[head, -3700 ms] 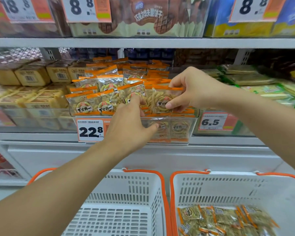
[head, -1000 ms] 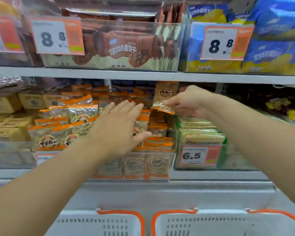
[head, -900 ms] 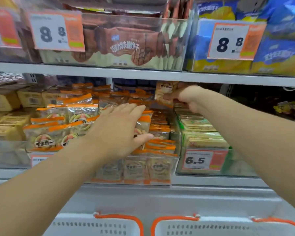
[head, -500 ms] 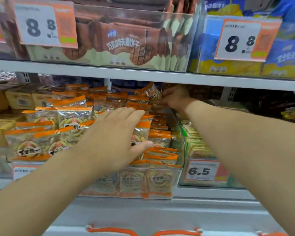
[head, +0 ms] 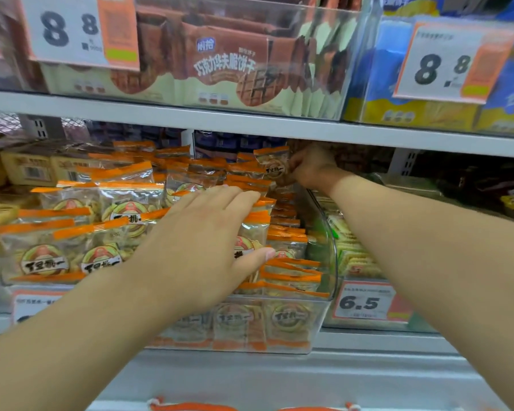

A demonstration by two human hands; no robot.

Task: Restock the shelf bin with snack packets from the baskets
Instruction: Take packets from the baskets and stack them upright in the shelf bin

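Your left hand lies flat on the packets; your right hand seemingly pinches one packet at the bin's back.

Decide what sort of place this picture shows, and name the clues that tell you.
Most likely a shop's snack aisle. Printed price tags hang on the clear shelf bins, the shelves are packed with identical goods, and the right hand holds a snack packet at the back.
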